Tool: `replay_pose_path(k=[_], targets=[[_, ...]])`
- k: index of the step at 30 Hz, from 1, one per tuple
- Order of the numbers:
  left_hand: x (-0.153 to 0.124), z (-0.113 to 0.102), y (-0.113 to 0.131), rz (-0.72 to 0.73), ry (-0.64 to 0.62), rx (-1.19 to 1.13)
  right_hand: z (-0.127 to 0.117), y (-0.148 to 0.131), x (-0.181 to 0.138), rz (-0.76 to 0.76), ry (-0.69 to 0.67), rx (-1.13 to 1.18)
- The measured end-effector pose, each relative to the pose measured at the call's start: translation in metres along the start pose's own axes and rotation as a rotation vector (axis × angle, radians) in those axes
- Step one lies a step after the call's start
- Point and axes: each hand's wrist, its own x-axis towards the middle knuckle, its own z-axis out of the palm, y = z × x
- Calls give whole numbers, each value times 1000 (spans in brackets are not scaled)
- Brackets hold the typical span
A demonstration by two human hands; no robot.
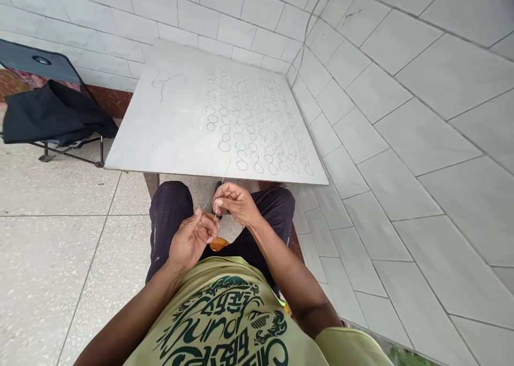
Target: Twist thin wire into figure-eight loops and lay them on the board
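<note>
Wire (223, 183) pinched at its lower end by left hand (193, 240) and right hand (236, 203)

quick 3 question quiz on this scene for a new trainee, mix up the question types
1. True or false: the left hand and the right hand both pinch the thin wire.
2. Where do the bent wire loops lie? A in a bucket; B in rows on the white board; C in a drawer.
3. Fill in: the dark cloth at the far left is draped over a ____.

Key
1. True.
2. B.
3. folding chair.
</note>
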Motion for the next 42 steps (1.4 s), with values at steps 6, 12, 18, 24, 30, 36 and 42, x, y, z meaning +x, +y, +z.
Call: replay_pose_path(k=[6,12,18,24,30,36,42], targets=[[-2,-7,-2,-49,32,-71,4,12,5,39,19,3],[2,-3,-3,17,67,-61,11,18,12,31,24,44],[4,-1,-2,57,112,-15,11,17,24,34,-3,66],[11,-3,5,40,131,48,9,2,23,73,-51,-31],[24,-5,4,122,168,225,9,-4,3,79,92,-326],[30,-7,-6,125,208,265,2,3,2,57,245,-329],[47,-12,14,105,260,362,-8,9,2,44,229,-413]])
